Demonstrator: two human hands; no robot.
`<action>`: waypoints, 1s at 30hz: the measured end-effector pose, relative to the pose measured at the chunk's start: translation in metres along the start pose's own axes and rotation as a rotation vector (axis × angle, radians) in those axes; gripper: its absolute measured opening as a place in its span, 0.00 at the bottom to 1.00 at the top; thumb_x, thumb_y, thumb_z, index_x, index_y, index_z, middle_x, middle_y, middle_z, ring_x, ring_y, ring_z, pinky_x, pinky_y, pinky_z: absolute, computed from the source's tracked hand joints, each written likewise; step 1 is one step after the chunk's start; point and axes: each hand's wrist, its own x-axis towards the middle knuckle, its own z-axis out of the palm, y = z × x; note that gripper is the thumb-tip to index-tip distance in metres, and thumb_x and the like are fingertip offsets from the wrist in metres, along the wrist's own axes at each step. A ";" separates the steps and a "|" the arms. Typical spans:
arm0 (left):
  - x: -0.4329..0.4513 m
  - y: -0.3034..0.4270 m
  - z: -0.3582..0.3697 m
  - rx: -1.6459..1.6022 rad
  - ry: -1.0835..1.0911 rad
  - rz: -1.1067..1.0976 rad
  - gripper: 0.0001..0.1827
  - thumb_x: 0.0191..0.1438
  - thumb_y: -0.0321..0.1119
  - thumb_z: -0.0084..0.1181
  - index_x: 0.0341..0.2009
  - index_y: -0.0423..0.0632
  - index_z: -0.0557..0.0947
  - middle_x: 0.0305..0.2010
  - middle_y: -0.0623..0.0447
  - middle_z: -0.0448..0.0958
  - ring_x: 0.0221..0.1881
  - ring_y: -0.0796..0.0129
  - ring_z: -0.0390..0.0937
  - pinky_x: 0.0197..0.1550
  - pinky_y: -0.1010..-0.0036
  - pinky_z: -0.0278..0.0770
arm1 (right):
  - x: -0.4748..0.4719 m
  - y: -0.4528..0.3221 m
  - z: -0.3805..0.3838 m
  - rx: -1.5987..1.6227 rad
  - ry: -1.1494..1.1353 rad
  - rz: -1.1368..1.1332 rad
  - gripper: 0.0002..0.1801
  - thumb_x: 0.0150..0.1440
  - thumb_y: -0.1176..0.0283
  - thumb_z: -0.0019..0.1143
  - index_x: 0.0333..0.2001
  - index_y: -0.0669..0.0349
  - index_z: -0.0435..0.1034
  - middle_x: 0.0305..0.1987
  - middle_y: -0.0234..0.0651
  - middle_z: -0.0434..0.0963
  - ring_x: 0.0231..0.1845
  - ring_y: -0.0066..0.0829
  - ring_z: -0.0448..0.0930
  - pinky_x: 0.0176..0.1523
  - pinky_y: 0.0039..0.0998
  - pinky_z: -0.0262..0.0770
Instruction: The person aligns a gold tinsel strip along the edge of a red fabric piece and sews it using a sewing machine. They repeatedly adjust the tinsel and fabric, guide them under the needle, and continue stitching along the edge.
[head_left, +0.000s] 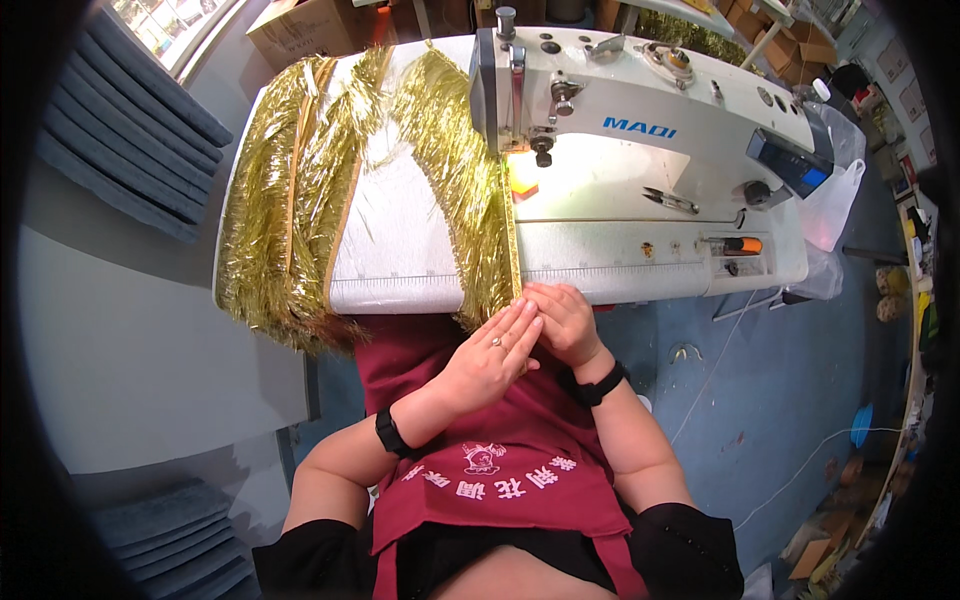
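A gold tinsel fringe (476, 217) with a narrow glittery band (513, 247) along its right side runs from under the needle area of a white MAQI sewing machine (637, 112) to the front edge of the bed. Where the band meets that edge, my right hand (562, 319) grips it with curled fingers. My left hand (491, 356), a ring on one finger, lies slanted against the right one, its straight fingers together over the band's end. The fingers hide that end. More gold fringe (262, 217) with orange-brown edging is draped over the bed's left end.
Thread snips (670, 200) lie on the bed under the machine arm. An orange-handled screwdriver (739, 245) rests in a recess at the right. Pleated grey-blue fabric (127, 135) hangs at the left. Behind the machine stands a cardboard box (300, 34); plastic bags (832, 202) hang at its right end.
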 end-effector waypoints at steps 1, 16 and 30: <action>0.000 0.000 0.001 0.007 0.005 0.003 0.34 0.62 0.38 0.60 0.67 0.32 0.70 0.72 0.33 0.67 0.74 0.46 0.67 0.74 0.55 0.65 | 0.000 0.001 0.000 0.001 0.002 0.000 0.08 0.58 0.71 0.61 0.41 0.62 0.78 0.52 0.38 0.84 0.55 0.38 0.84 0.55 0.40 0.79; 0.002 -0.016 -0.013 0.022 0.069 0.088 0.29 0.65 0.41 0.58 0.66 0.39 0.74 0.71 0.41 0.71 0.73 0.51 0.69 0.73 0.57 0.65 | 0.004 -0.002 0.000 0.024 0.019 0.040 0.14 0.58 0.70 0.63 0.48 0.60 0.77 0.55 0.35 0.83 0.57 0.36 0.83 0.56 0.37 0.77; 0.033 -0.038 -0.043 0.008 0.104 0.145 0.26 0.53 0.34 0.62 0.59 0.46 0.80 0.48 0.56 0.81 0.38 0.67 0.77 0.41 0.71 0.72 | 0.033 -0.009 -0.008 -0.020 0.151 0.008 0.16 0.48 0.59 0.76 0.29 0.54 0.74 0.34 0.27 0.78 0.34 0.32 0.78 0.41 0.35 0.74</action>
